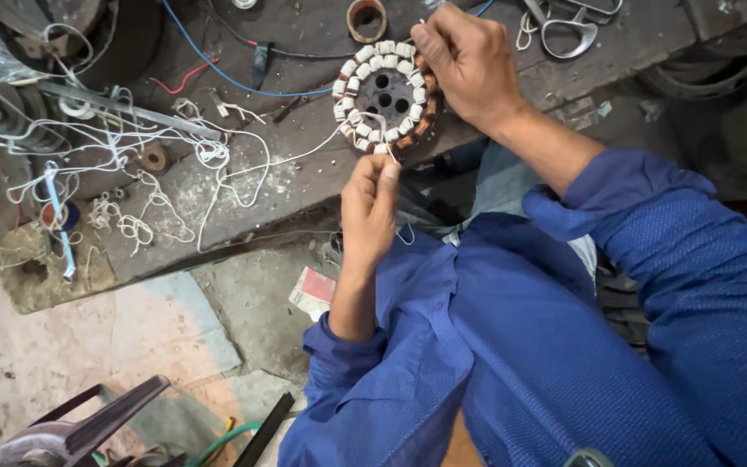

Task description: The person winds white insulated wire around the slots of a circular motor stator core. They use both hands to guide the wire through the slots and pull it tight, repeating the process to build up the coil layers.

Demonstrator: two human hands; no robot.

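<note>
A round motor stator point(385, 95) with copper windings and white insulation sleeves rests at the front edge of a worn workbench point(304, 173). My right hand point(469, 59) grips its upper right rim. My left hand point(369, 203) pinches a white string point(244, 173) just below the stator's lower edge. The string trails left across the bench. Both arms wear blue sleeves.
Tangled white string point(123, 147) and scraps cover the bench's left side. A blue wire point(218, 73), a red wire point(179, 82), a tape roll point(367, 17) and metal handles point(568, 30) lie at the back. A small red and white packet point(313, 292) lies on the floor. Dark metal bars point(114, 415) stand bottom left.
</note>
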